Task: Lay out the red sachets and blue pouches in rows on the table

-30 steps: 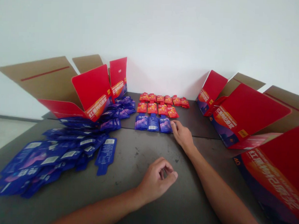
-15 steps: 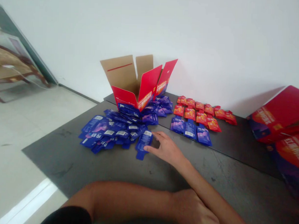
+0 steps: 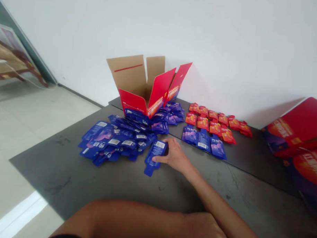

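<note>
Head view: within the last second the right hand (image 3: 175,155) has left the rows of red and blue film pouches (image 3: 214,128) and taken a flat dark-blue tabbed film pouch (image 3: 155,153), right of the blue heap (image 3: 120,136); one pouch is thus in hand. Thumb crosses its face, fingers bent at its edge, gap narrow. Left forearm crosses below; left hand (image 3: 209,230) fingers hidden, state undeterminable.

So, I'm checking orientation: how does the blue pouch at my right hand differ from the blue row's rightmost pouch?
The nearer pouch shows a barcode; the rightmost pouch shows a purple picture. The nearer pouch's neck points roughly towards you; the rightmost pouch's points away. Your right hand touches the nearer pouch; no hand touches the rightmost pouch. Both are blue.
</note>
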`<state>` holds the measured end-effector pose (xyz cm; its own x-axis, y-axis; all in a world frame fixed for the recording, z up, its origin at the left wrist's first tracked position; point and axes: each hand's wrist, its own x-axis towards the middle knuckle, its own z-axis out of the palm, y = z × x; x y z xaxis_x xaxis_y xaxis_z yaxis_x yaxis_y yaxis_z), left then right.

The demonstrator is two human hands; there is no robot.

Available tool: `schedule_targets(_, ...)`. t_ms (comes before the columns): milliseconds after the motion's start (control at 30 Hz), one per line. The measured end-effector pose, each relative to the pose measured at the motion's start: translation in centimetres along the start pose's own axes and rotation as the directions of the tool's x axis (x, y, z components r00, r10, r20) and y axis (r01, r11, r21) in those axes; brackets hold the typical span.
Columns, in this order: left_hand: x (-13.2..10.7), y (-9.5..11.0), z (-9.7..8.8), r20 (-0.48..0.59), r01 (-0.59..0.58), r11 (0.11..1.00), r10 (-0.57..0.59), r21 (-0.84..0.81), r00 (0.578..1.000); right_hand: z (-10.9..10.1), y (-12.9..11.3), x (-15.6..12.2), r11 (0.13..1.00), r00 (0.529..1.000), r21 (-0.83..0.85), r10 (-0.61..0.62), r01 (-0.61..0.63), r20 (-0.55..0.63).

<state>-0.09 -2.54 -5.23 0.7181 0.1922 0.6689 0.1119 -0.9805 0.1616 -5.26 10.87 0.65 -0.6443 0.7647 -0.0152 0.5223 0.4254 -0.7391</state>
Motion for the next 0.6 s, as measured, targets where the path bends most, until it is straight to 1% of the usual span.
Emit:
schedule_targets(67, 0.1, 0.2, -0.3, -0.013, 0.028, 0.999, -0.029, -0.025, 1.0, -0.4, 0.3, -0.3, 0.977, 0.997, 0.21, 0.033, -0.046, 0.064)
schedule_targets(100, 0.1, 0.3, -0.6, -0.014, 0.041, 0.998, -0.042, -0.048, 0.999, -0.7, 0.4, -0.5, 0.94, 0.994, 0.334, 0.032, -0.065, 0.104)
schedule_targets(167, 0.2, 0.3, -1.0, 0.005, 0.063, 0.993, -0.063, -0.098, 0.998, -1.8, 0.6, -1.1, 0.838, 0.986, 0.539, -0.003, -0.088, 0.166)
schedule_targets(233, 0.1, 0.3, -1.1, 0.041, 0.076, 0.99, -0.072, -0.122, 0.997, -3.6, 0.5, -2.0, 0.761, 0.98, 0.639, -0.022, -0.112, 0.198)
schedule_targets(300, 0.0, 0.2, -1.0, 0.065, 0.091, 0.988, -0.084, -0.122, 0.994, -6.3, 0.5, -3.5, 0.74, 0.983, 0.657, 0.024, -0.142, 0.184)
schedule_targets(367, -0.1, 0.2, -0.6, 0.067, 0.107, 0.987, -0.099, -0.121, 0.993, -9.6, 0.9, -5.4, 0.765, 0.99, 0.628, 0.104, -0.142, 0.097)
schedule_targets(433, -0.1, 0.2, -0.4, 0.054, 0.119, 0.985, -0.112, -0.128, 0.992, -13.0, 1.8, -7.5, 0.823, 0.985, 0.557, 0.164, -0.108, -0.051)
schedule_targets(500, 0.0, 0.2, -0.4, 0.016, 0.128, 0.978, -0.127, -0.162, 0.992, -16.1, 3.1, -9.4, 0.877, 0.962, 0.472, 0.196, -0.085, -0.191)
schedule_targets(600, 0.1, 0.2, -0.5, -0.066, 0.135, 0.963, -0.155, -0.235, 0.986, -19.8, 5.4, -11.4, 0.903, 0.912, 0.414, 0.259, -0.113, -0.317)
